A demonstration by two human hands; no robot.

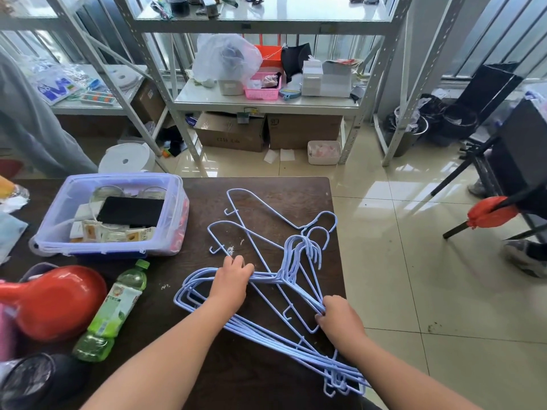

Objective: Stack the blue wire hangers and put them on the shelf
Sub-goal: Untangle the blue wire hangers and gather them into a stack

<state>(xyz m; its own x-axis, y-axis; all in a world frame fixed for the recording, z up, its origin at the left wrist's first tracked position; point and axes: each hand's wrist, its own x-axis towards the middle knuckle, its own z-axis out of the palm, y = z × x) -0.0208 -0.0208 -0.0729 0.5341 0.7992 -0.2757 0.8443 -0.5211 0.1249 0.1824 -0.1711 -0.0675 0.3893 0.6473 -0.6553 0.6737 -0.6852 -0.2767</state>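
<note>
Head view: both hands hold the stacked blue hangers [266,329] on the desk [266,190] — left hand [232,279] curled over wires, right hand [340,319] pinching them; two loose hangers [236,220] lie beyond.

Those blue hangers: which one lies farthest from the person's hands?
The single hanger at the table's far edge, nearest the shelves. It lies alone beyond another loose hanger; both hands grip the gathered bundle.

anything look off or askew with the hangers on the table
Yes. Two loose hangers lie splayed at different angles beyond the gathered bundle that the left hand and right hand hold. The bundle's end overhangs the table edge.
</note>
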